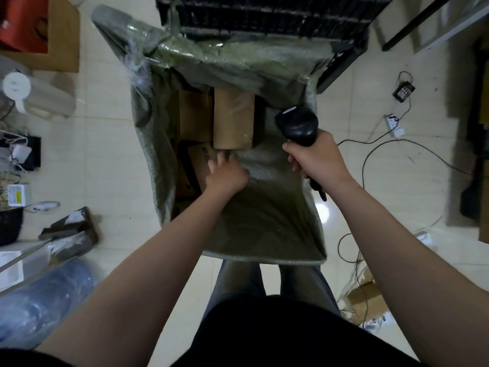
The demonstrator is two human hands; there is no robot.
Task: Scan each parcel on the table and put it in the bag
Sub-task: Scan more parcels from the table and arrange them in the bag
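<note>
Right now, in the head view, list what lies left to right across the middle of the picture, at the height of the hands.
White jug → green woven bag's left wall → left hand → right hand holding the black scanner → black cable on the floor.

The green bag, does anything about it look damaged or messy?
Yes. The green woven bag is frayed at its far left rim, where loose white fibres stick out. The cardboard parcels inside lie jumbled at different angles.

Open green woven bag (264,223) on floor, brown cardboard parcels (233,120) lying inside, black scanner (297,125) above
</note>
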